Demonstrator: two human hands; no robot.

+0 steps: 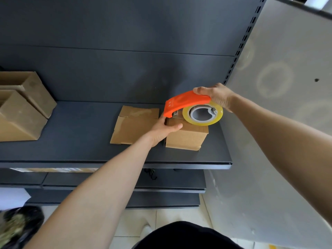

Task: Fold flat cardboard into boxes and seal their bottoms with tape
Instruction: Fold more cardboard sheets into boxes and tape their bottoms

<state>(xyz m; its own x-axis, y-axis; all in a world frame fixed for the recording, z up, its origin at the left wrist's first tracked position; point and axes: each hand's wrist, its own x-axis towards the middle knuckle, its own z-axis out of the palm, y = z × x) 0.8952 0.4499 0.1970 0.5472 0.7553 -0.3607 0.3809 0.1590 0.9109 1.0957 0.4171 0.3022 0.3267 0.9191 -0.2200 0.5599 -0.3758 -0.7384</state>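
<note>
A small folded cardboard box (186, 136) stands on the dark shelf (80, 133), right of centre. My left hand (165, 128) grips its upper left edge, thumb on the near face. My right hand (217, 96) holds an orange tape dispenser (185, 103) by its handle. The dispenser carries a roll of clear yellowish tape (203, 114) and rests on the box's top, its front end at the top's left side. A pile of flat cardboard (133, 124) lies just left of the box, partly behind my left hand.
Two finished cardboard boxes (23, 105) sit at the shelf's left end. The shelf's back panel rises behind, and a slotted upright (240, 45) and a grey wall (287, 87) bound the right side. Lower shelves (125, 182) and a tiled floor lie below.
</note>
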